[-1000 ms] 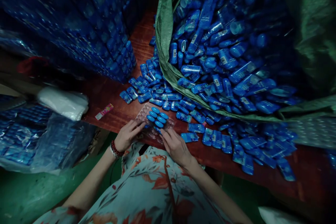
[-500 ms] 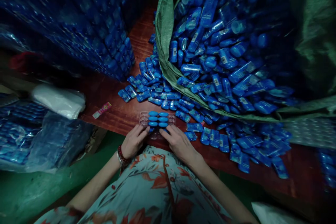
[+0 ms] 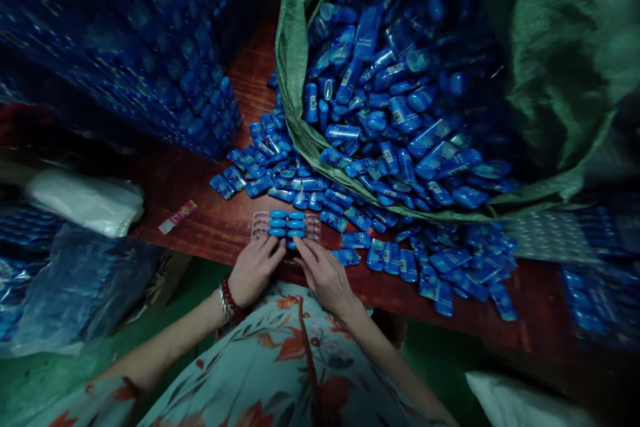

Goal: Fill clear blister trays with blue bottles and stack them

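Note:
A clear plastic tray [image 3: 313,228] with moulded slots lies at the table's near edge. Small blue rounded containers [image 3: 279,223] sit in two columns along its middle, while slots at both sides show bare plastic. My left hand [image 3: 253,270], wearing a red bead bracelet and a silver-coloured bangle, has its bent fingers at the tray's near rows. From the other side my right hand [image 3: 325,275] reaches in with fingers and thumb bent. Blue shows between the two sets of fingertips, which appear to grip a container there. Both hands partly cover the near end of the tray.
A green woven sack [image 3: 295,80] spills blue barcoded containers [image 3: 345,133] over the reddish wooden table [image 3: 175,240]. Tall stacks of blue packs [image 3: 200,93] stand at left, near white plastic bags [image 3: 85,200]. A pink printed strip [image 3: 179,217] lies left; clear trays [image 3: 550,237] lie right.
The view has shifted, so the scene sits further left. My fingertips have come closer together over the tray's near rows, and the right fingers now reach further in.

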### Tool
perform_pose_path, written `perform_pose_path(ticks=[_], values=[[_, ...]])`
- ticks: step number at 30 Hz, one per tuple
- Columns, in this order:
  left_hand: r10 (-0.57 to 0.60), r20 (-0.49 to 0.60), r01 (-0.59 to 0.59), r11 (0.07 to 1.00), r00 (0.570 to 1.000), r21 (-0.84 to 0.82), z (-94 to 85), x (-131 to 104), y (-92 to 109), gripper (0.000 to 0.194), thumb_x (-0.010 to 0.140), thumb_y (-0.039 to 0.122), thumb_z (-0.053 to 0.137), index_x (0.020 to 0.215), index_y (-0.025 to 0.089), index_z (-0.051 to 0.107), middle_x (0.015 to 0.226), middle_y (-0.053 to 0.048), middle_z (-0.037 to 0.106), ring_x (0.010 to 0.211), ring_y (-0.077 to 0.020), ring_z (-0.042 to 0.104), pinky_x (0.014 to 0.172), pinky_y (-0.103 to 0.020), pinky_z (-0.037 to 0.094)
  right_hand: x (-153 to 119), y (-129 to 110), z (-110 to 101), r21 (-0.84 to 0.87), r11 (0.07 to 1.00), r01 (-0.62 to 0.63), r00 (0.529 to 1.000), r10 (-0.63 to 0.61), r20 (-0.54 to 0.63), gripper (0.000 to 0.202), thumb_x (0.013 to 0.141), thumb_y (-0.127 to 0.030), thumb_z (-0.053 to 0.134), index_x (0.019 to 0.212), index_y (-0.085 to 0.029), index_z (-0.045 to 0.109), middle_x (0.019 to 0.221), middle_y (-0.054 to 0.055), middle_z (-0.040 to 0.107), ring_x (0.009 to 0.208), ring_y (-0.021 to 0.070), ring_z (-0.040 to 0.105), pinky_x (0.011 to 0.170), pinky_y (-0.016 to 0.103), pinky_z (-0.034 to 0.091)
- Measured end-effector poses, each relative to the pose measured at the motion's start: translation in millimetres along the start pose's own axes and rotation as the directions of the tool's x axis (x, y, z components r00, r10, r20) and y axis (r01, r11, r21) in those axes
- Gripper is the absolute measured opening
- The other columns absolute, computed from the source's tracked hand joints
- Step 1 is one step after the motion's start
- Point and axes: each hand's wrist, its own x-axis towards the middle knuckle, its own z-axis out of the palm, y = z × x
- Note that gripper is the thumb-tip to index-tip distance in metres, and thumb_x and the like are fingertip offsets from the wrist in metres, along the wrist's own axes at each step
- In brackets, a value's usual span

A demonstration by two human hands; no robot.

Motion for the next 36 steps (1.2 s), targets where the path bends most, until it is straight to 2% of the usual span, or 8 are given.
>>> perform_pose_path(ticks=[6, 9, 13, 16, 23, 27, 32, 36], values=[[-0.084, -0.204, 0.066, 0.993, 0.975, -0.094, 4.0, 3, 24, 0.027, 0.090, 0.024, 0.046, 0.114, 0.017, 0.055, 0.107, -0.013, 0.056, 0.092, -0.0226, 0.051, 0.072, -0.033, 0.041, -47, 57, -38, 0.052, 0.939, -0.341, 0.916, 0.344, -0.207, 0.039, 0.084, -0.005, 0.039, 0.112, -0.022, 0.060, 0.101, 0.006, 0.062, 0.095, 0.0186, 0.054, 0.085, 0.034, 0.046], [0.075, -0.029, -0.080, 0.965, 0.997, -0.249, 19.1, 31, 52, 0.023, 0.091, 0.029, 0.044, 0.104, 0.016, 0.058, 0.092, -0.007, 0.059, 0.082, -0.0175, 0.053, 0.070, -0.029, 0.043, -45, 81, -56, -0.082, 0.922, -0.379, 0.924, 0.372, -0.092, 0.038, 0.082, -0.004, 0.039, 0.106, -0.020, 0.063, 0.099, 0.006, 0.063, 0.091, 0.0210, 0.051, 0.082, 0.035, 0.046], [0.032, 0.317, 0.032, 0.980, 0.948, -0.195, 42.4, 77, 86, 0.037, 0.084, 0.036, 0.056, 0.110, 0.010, 0.053, 0.100, -0.013, 0.057, 0.093, -0.0236, 0.054, 0.075, -0.035, 0.046, -21, 90, -60, -0.260, 0.933, -0.249, 0.925, 0.309, 0.221, 0.036, 0.085, -0.009, 0.042, 0.113, -0.021, 0.060, 0.109, 0.007, 0.062, 0.094, 0.0236, 0.049, 0.078, 0.036, 0.044], [0.017, 0.404, 0.052, 0.986, 0.914, -0.159, 49.9, 90, 97, 0.020, 0.088, 0.019, 0.047, 0.104, 0.010, 0.054, 0.102, -0.014, 0.056, 0.097, -0.0235, 0.054, 0.078, -0.036, 0.046, -7, 90, -53, -0.323, 0.928, -0.184, 0.895, 0.294, 0.335, 0.035, 0.086, -0.013, 0.044, 0.118, -0.020, 0.055, 0.109, 0.009, 0.059, 0.094, 0.0235, 0.050, 0.076, 0.034, 0.043], [0.146, 0.314, -0.004, 0.912, 0.938, -0.411, 18.9, 33, 57, 0.038, 0.086, 0.009, 0.043, 0.122, 0.024, 0.046, 0.114, -0.008, 0.052, 0.095, -0.0172, 0.057, 0.076, -0.028, 0.049, -15, 90, -63, -0.181, 0.951, -0.251, 0.905, 0.297, 0.305, 0.022, 0.087, -0.023, 0.045, 0.108, -0.018, 0.051, 0.101, 0.009, 0.059, 0.082, 0.0209, 0.059, 0.066, 0.030, 0.046], [-0.100, 0.139, 0.164, 0.783, 0.985, -0.600, -5.5, -16, 21, 0.034, 0.090, 0.018, 0.043, 0.124, 0.021, 0.043, 0.106, -0.007, 0.058, 0.096, -0.0158, 0.058, 0.083, -0.026, 0.048, -25, 65, -52, 0.262, 0.885, -0.385, 0.923, 0.368, 0.115, 0.026, 0.088, -0.035, 0.049, 0.110, -0.022, 0.050, 0.098, 0.006, 0.063, 0.082, 0.0188, 0.063, 0.071, 0.030, 0.050], [-0.359, -0.040, 0.281, 0.791, 0.933, -0.543, -7.5, -45, -12, 0.020, 0.090, 0.022, 0.046, 0.109, 0.019, 0.052, 0.092, -0.005, 0.060, 0.086, -0.0146, 0.059, 0.077, -0.026, 0.049, -18, 19, -8, 0.711, 0.561, -0.424, 0.873, 0.461, 0.157, 0.025, 0.088, -0.034, 0.048, 0.110, -0.022, 0.048, 0.085, 0.001, 0.065, 0.066, 0.0133, 0.064, 0.061, 0.025, 0.052], [-0.246, -0.087, 0.198, 0.907, 0.965, -0.373, -0.6, -41, -22, 0.029, 0.090, 0.015, 0.041, 0.117, 0.017, 0.051, 0.104, -0.010, 0.057, 0.095, -0.0178, 0.056, 0.079, -0.029, 0.049, -6, 18, -8, 0.504, 0.766, -0.399, 0.908, 0.406, 0.102, 0.025, 0.089, -0.033, 0.047, 0.111, -0.021, 0.048, 0.096, 0.005, 0.064, 0.087, 0.0172, 0.063, 0.074, 0.029, 0.051]])
